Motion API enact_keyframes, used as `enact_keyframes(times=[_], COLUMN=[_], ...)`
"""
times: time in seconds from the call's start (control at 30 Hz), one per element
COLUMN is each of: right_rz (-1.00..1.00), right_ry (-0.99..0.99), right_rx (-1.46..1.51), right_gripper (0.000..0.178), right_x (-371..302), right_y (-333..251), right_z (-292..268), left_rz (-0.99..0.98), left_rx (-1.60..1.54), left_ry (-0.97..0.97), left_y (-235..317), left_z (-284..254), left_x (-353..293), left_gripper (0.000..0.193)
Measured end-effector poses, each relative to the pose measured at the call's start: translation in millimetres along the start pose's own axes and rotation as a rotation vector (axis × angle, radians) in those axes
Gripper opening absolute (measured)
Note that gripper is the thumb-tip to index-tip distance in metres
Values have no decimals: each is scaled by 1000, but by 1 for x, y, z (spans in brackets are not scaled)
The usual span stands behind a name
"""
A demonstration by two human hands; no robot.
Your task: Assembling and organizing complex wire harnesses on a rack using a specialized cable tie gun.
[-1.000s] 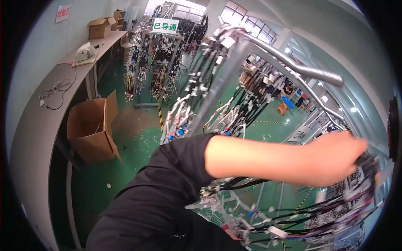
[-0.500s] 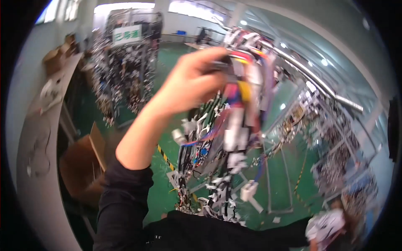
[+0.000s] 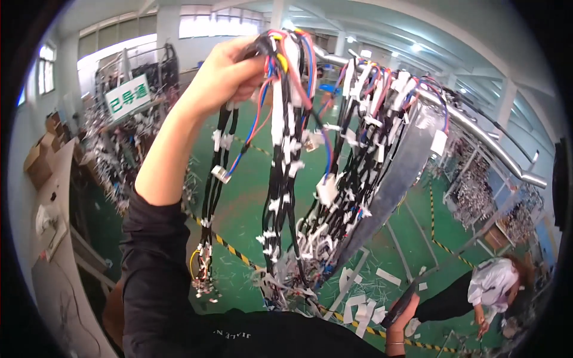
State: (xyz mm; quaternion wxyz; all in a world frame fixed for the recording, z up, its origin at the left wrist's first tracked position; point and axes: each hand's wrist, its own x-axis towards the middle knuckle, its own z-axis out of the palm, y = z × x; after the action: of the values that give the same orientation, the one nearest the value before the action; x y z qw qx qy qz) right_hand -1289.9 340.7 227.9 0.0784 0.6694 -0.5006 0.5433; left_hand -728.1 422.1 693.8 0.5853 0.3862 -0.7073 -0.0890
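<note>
My left hand (image 3: 230,74) is raised at the upper left of centre, its fingers closed round the top of a wire harness (image 3: 277,113). Black-sleeved cables with white connectors and red, blue and yellow wires hang down from it. Just to the right, more wire harnesses (image 3: 364,131) hang over a metal rail (image 3: 477,134). Low on the right, my right hand (image 3: 407,313), with a bracelet at the wrist, is closed on a dark bar-like thing (image 3: 401,300). What that thing belongs to is unclear.
A person (image 3: 492,283) in a white top bends at the lower right. Full harness racks stand at the left (image 3: 134,131) and right (image 3: 474,185). A long table (image 3: 59,286) runs along the left. Paper scraps (image 3: 361,310) and striped tape (image 3: 236,250) mark the green floor.
The view has turned. My left hand and its harness now appear further left and higher, beside the rail's harnesses. My right hand has come into view, as has more of the other person.
</note>
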Motion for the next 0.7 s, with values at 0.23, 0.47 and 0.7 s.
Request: enact_keyframes(times=[0.23, 0.47, 0.7], right_rz=[-133, -267, -21], right_ry=[349, 370, 516], right_rx=[290, -116, -385], right_gripper=[37, 30, 24], right_x=[63, 44, -29], right_y=[-224, -351, -442], right_z=[26, 62, 40], left_rz=[138, 305, 536], left_rx=[-182, 42, 51], left_ry=[-276, -463, -537], left_y=[-43, -65, -77], left_z=[-32, -50, -15], left_x=[107, 195, 216], left_gripper=[16, 14, 36])
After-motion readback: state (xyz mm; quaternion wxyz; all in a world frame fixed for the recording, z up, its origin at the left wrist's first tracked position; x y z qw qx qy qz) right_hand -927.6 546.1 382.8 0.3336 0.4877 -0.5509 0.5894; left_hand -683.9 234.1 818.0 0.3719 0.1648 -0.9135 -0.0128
